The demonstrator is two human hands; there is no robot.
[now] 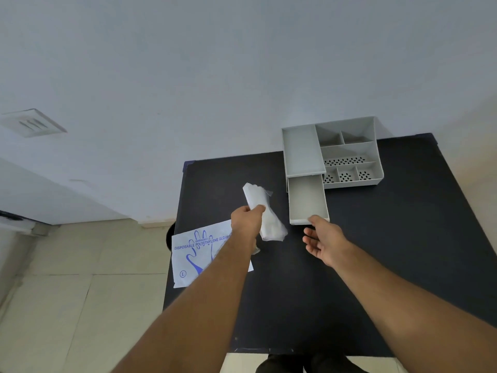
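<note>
my left hand (246, 220) grips a folded wad of clear plastic gloves (262, 214) at frame centre; my right hand (324, 239), fingers relaxed, touches the pulled-out grey plastic drawer (306, 200).

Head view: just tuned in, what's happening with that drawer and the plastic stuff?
A person works at a black table. Their left hand grips a folded bundle of clear plastic gloves beside the pulled-out drawer of the grey organizer; the drawer looks empty. The right hand is open, thumb at the drawer's front edge. A printed disposable-glove packet lies under the left forearm. The bundle is not yet in the drawer.
</note>
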